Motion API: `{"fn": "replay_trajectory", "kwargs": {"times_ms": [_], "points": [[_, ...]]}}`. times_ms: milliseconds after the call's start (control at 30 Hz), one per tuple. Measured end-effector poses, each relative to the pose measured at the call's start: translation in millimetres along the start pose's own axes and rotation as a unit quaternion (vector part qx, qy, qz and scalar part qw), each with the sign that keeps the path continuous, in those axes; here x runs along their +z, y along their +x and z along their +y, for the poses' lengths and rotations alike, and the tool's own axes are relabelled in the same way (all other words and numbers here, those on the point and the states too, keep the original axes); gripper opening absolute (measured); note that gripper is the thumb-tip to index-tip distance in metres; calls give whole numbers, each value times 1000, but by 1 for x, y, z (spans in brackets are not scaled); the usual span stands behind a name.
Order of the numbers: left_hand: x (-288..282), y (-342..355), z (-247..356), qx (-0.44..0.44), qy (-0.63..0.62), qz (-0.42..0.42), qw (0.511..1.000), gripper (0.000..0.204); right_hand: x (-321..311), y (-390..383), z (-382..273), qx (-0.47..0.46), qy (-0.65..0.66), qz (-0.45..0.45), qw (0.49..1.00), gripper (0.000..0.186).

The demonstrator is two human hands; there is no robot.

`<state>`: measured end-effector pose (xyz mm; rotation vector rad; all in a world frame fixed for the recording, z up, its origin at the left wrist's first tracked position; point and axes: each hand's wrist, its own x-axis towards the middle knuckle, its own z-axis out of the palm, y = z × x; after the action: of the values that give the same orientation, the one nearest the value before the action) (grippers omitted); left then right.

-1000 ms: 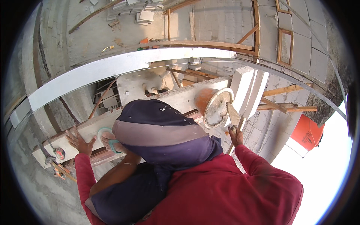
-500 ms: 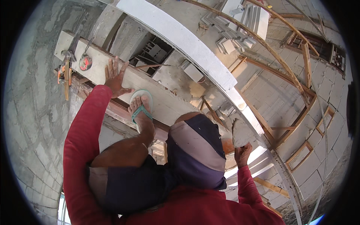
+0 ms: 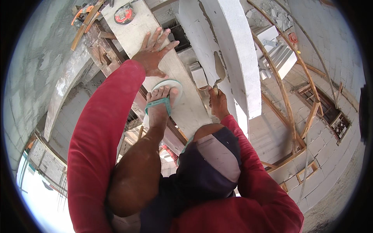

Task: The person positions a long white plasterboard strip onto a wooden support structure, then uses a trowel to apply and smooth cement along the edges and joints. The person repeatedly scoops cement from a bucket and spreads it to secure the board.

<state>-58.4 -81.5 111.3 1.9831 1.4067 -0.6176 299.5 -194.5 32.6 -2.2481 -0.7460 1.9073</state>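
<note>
My left hand (image 3: 154, 53) lies with fingers spread on the pale plank (image 3: 183, 101), just ahead of my foot in a green-strapped flip-flop (image 3: 171, 90). In my right hand (image 3: 218, 103) is a pointed trowel (image 3: 219, 66), its handle gripped and its blade pointing up and away. The blade is at the face of the white block wall (image 3: 240, 50), over a rough grey mortar line (image 3: 210, 24). Whether the blade touches the wall I cannot tell.
A round red-and-black tool (image 3: 124, 14) sits at the plank's far end. An orange-handled tool (image 3: 82, 14) and a wood strip are left of it. Below right are stacked white blocks (image 3: 280, 54) and curved-looking timber poles (image 3: 278, 73). Open drops flank the plank.
My right hand has carried the trowel from the lower right up and inward to the wall face. The view has turned and shifted; my left hand still rests spread on the plank.
</note>
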Motion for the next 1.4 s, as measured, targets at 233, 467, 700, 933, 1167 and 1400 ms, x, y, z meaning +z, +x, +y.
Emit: {"fn": "replay_trajectory", "kwargs": {"times_ms": [233,467,700,933,1167,1400], "points": [[0,3,-2,-5,19,-22,1000,130,-15,20,-52,84,66,-28,994,38],[0,3,-2,-3,17,-20,1000,129,-8,12,9,-15,-148,58,987,36],[9,2,-4,14,-16,24,999,130,14,64,-56,-50,-46,5,998,36],[7,3,-4,3,-7,11,1000,126,-8,40,10,-214,-195,11,957,36],[34,6,-12,40,-20,117,992,131,-51,5,-25,34,-30,-13,999,41],[9,6,-17,50,-41,9,998,127,-71,-10,48,-72,-388,-17,919,29]]}}
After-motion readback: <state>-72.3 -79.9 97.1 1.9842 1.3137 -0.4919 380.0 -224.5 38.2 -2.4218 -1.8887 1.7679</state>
